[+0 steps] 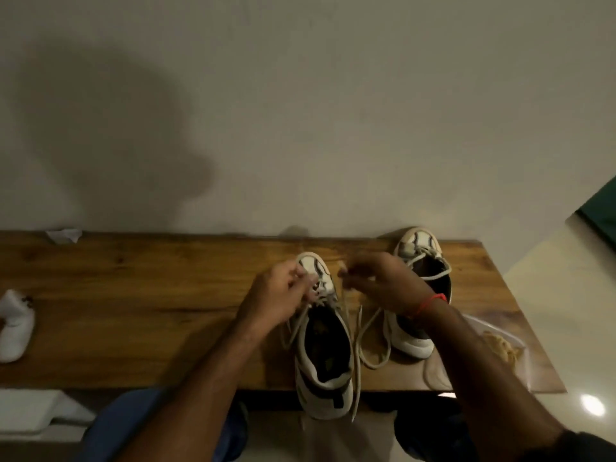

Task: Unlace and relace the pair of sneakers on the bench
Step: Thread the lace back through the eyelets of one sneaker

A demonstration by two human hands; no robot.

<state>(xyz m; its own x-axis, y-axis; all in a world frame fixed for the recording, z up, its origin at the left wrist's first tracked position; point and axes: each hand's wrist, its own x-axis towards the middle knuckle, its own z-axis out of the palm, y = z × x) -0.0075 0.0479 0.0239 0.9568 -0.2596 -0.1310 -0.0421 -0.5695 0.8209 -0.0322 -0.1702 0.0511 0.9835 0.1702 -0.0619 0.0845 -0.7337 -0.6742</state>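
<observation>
Two sneakers lie lengthwise on the wooden desk (166,295), toes toward the wall and heels toward the person. The near sneaker (321,345) sits under the left hand (283,291), its heel hanging over the desk's front edge. The left hand pinches its lace (358,345) near the toe; the right hand (376,281) pinches a lace end just beside it. The far sneaker (421,258) lies beyond the right wrist. No writing is readable. A clear bag (500,348) under the right forearm holds something tan.
</observation>
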